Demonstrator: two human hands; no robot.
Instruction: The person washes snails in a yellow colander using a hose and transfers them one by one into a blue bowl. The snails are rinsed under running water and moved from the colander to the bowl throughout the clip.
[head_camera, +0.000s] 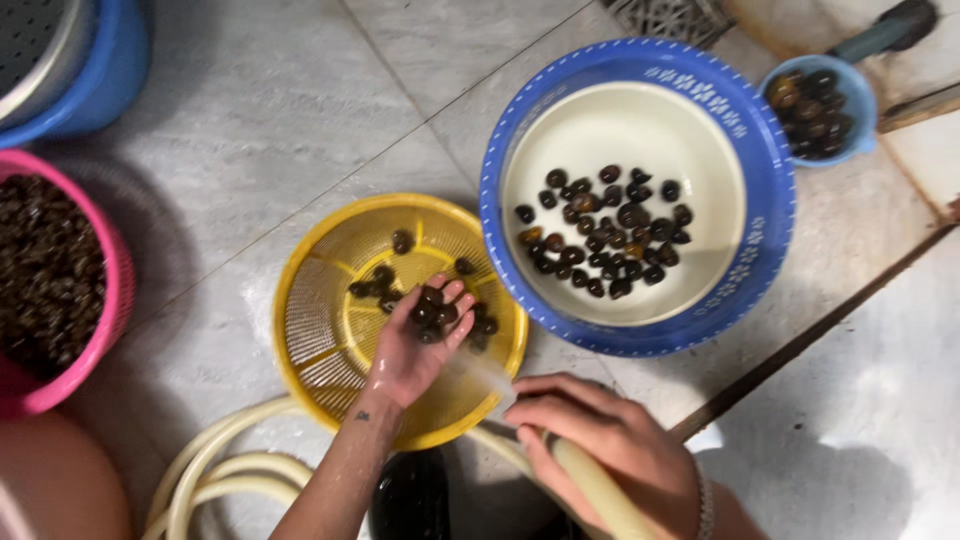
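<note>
Wet, glossy dark shells on snails (433, 310) in cupped left hand (415, 345). Yellow plastic colander (320, 330), perforated, slightly shiny. Smooth cream hose (600, 490), rubbery, in right hand (600, 440). Blue plastic basin (760, 200), glossy. Matt grey stone floor tiles (280, 110).

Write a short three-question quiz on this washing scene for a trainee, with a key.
1. True or false: the left hand is empty.
2. Which container holds the left hand's snails over it? A) yellow colander B) pink basket C) blue basin
3. What does the right hand grip?

Key:
1. False; it cups a handful of dark snails.
2. A.
3. The pale hose, with water running from its end toward the colander.
</note>
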